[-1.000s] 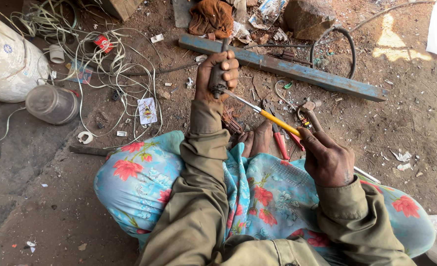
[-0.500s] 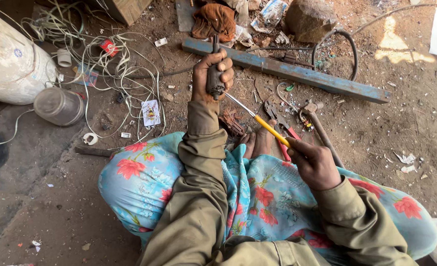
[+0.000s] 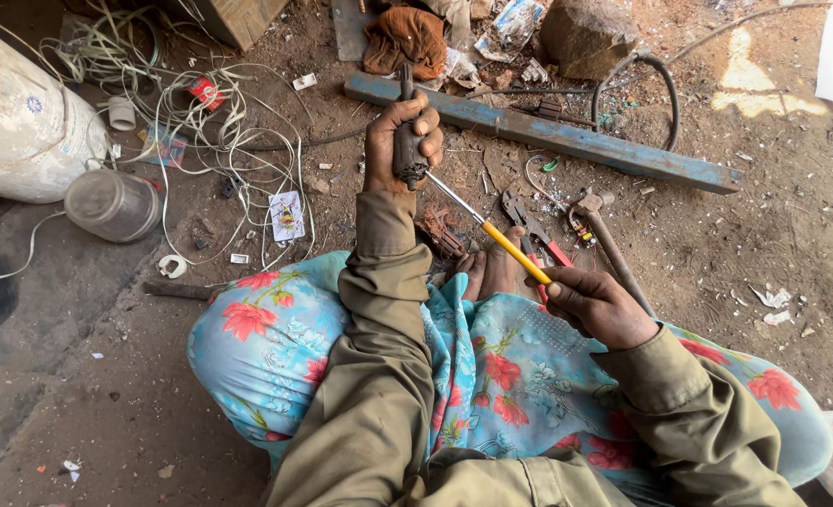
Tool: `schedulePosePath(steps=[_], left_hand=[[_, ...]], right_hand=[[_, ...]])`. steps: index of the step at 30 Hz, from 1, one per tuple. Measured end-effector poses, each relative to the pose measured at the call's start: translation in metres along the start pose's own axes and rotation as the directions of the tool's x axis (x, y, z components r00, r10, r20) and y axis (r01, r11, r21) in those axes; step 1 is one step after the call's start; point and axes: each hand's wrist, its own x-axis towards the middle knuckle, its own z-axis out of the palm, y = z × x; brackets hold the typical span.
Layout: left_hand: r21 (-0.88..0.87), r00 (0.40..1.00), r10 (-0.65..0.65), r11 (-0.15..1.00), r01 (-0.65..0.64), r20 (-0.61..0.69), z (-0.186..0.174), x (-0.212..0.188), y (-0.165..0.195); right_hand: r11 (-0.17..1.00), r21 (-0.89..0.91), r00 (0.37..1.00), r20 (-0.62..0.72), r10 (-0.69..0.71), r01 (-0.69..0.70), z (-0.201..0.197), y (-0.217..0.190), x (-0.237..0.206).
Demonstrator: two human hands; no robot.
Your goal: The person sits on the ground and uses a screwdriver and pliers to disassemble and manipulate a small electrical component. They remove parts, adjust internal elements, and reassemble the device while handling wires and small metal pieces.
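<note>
My left hand (image 3: 401, 141) is closed around a dark, cylindrical metal part (image 3: 407, 141), held upright above the dirt floor. My right hand (image 3: 599, 305) grips a screwdriver (image 3: 491, 230) with a yellow handle. Its thin steel shaft runs up and left, and its tip meets the lower end of the dark part. Both arms wear olive sleeves and reach out over my knees, which are covered in blue cloth with red flowers. My bare feet (image 3: 491, 272) show between the hands.
A long blue metal bar (image 3: 566, 136) lies across the floor ahead. Red-handled pliers (image 3: 529, 230) and a hammer (image 3: 609, 244) rest near my right hand. Tangled white wire (image 3: 200, 122), a white sack (image 3: 13, 122), a clear jar (image 3: 111, 202), an orange rag (image 3: 407, 38) and a rock (image 3: 590, 33) surround them.
My right hand has slid down and left with the screwdriver. The screwdriver's tip has come against the part in my left hand, which stays raised.
</note>
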Motion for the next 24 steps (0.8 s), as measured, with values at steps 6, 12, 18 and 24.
schedulePosePath(steps=[6, 12, 18, 24], left_hand=[[-0.102, 0.977, 0.155, 0.98, -0.171, -0.145, 0.002, 0.002, -0.007], [-0.006, 0.973, 0.064, 0.998, -0.067, -0.221, -0.008, 0.006, -0.007], [0.027, 0.986, -0.111, 0.993, 0.115, -0.122, -0.008, 0.0, 0.008], [0.006, 0.963, -0.231, 0.972, 0.234, -0.138, 0.001, 0.012, -0.046]], right_hand=[[0.518, -0.805, 0.771, -0.125, -0.624, 0.289, 0.036, -0.049, -0.026], [0.211, -0.957, 0.611, -0.047, -0.79, 0.2, 0.055, -0.088, -0.047], [0.087, -0.987, 0.565, 0.002, -0.825, 0.132, 0.051, -0.094, -0.045], [0.27, -0.869, 0.515, -0.02, -0.857, 0.416, 0.058, -0.079, -0.046]])
